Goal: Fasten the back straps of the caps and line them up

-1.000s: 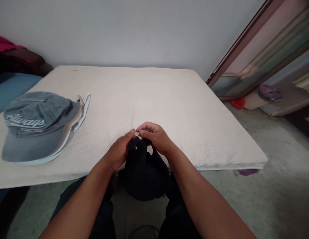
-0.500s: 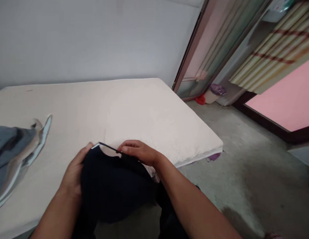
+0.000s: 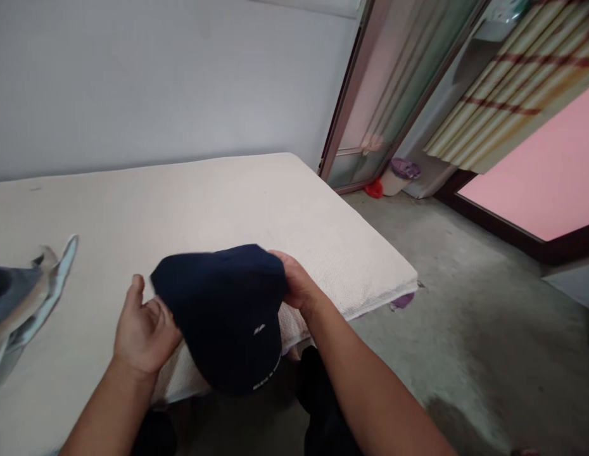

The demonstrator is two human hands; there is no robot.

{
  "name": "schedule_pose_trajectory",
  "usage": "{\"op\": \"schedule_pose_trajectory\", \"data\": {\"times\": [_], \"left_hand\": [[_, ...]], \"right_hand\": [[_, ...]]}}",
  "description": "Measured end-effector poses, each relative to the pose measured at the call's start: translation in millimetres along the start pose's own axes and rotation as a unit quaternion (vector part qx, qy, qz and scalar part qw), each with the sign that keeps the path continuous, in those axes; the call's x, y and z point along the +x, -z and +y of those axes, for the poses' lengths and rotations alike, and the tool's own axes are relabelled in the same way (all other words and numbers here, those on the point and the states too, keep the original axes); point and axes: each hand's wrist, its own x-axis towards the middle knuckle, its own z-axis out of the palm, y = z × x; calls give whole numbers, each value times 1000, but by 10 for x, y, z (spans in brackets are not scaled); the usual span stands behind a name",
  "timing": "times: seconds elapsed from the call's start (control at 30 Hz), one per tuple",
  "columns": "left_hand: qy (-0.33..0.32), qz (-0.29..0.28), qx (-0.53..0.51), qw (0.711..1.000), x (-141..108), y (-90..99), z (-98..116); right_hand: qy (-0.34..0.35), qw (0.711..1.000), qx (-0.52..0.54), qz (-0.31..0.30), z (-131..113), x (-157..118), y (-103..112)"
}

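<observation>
A navy baseball cap (image 3: 228, 304) hangs over the front edge of the bed, its brim pointing down toward me. A small white logo and white lettering along the brim show on it. My right hand (image 3: 297, 278) grips the cap's right side, its fingers partly hidden behind the fabric. At the cap's left side is my left hand (image 3: 145, 326), palm turned up, thumb apart and fingers loosely bent. Its fingertips are close to the cap's edge, and whether they touch it I cannot tell.
The bed's pale mattress (image 3: 194, 202) stands against a grey-white wall. A grey and light-blue cloth item (image 3: 28, 297) lies on it at the left. Beyond the concrete floor (image 3: 446, 297) are a bin with a purple liner (image 3: 401, 174), a sliding door and a striped curtain (image 3: 517, 95).
The cap has been turned so its logo and brim now face me and the strap opening is hidden. My left hand has loosened from it; my right hand has shifted to its right side.
</observation>
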Motion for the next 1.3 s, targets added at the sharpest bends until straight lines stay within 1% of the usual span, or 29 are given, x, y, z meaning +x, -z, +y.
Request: {"op": "schedule_pose_trajectory", "data": {"times": [0.07, 0.13, 0.2, 0.27, 0.37, 0.43, 0.57, 0.63, 0.67, 0.77, 0.87, 0.97, 1.07, 1.17, 1.23, 1.3], "left_hand": [[19, -28, 20, 999, -62, -95, -170], [28, -50, 57, 997, -102, -139, -329], [14, -38, 97, 994, -99, -145, -438], [-16, 0, 115, 993, -61, -139, -473], [-65, 48, 67, 995, 16, -144, -396], [-84, 56, 16, 995, 64, -139, -295], [-105, 39, -48, 993, 169, -29, -108], [-114, 26, -63, 991, 226, 52, -61], [-115, 21, -66, 991, 249, 84, -53], [-89, 13, -69, 994, 278, 97, -78], [-44, 11, -62, 997, 241, 3, -153], [4, 14, -12, 1000, 186, -85, -242], [44, 26, 69, 996, 163, -89, -307], [46, 40, 122, 991, 172, -50, -320], [35, 59, 128, 989, 185, -26, -308], [26, 81, 126, 988, 199, 0, -292]], "right_hand": [[33, 998, -8, 46, -64, 67, 38], [45, 996, -18, 76, -89, 119, 65], [40, 995, -27, 92, -68, 158, 82], [35, 995, -30, 93, -26, 183, 89], [27, 998, -15, 60, 18, 170, 81], [-3, 999, -7, 31, 31, 116, 58], [-88, 996, 3, -24, 103, -60, -37], [-109, 992, 24, -56, 172, -132, -99], [-111, 991, 31, -63, 206, -155, -130], [-90, 994, 39, -39, 264, -177, -199], [-63, 997, 46, -16, 225, -170, -198], [-38, 998, 47, 2, 139, -162, -107], [-23, 998, 37, 42, 54, -113, 51], [10, 997, 41, 67, -69, 54, 215], [43, 996, 54, 63, -216, 255, 297], [74, 992, 73, 70, -435, 519, 354]]}}
